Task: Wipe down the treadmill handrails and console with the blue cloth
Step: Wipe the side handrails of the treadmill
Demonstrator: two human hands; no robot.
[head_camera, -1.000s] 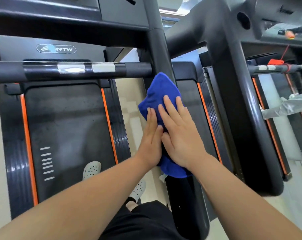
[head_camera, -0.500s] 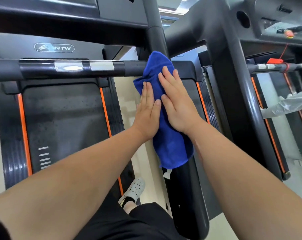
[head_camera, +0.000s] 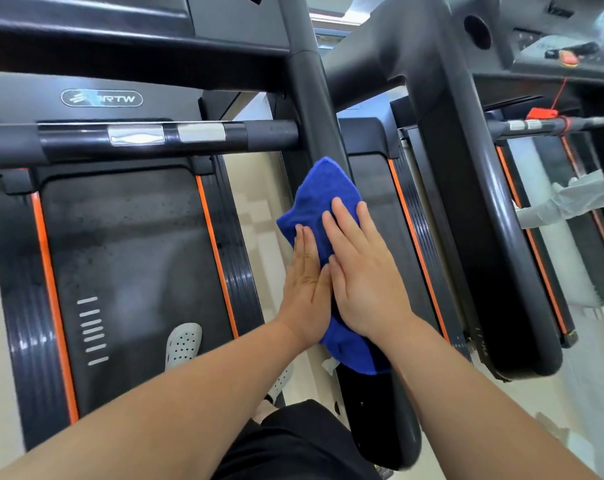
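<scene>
A soft, fluffy blue cloth (head_camera: 323,199) lies draped over the sloping, glossy black side handrail (head_camera: 380,427) of the treadmill. It sits on the rail's middle stretch, just below where the black crossbar with silver sensor plates (head_camera: 138,136) joins it. The left hand (head_camera: 305,292) and right hand (head_camera: 364,282) rest side by side on the cloth, touching each other, fingers straight and flat. Neither grip closes round anything; both palms simply press the fabric against the rail. The cloth's upper end shows past the fingertips and its lower end hangs out beneath the right wrist, with a small white label showing.

The cloth looks light and limp, so on this smooth, rigid rail it will likely bunch or slip unless it is pinned down. Flat pressure over its middle suits the top face. Wrapping it round the rail, with the fingers curled beneath, would reach the underside. For the dark console (head_camera: 86,26) overhead, folding it into a pad seems the better hold.
</scene>
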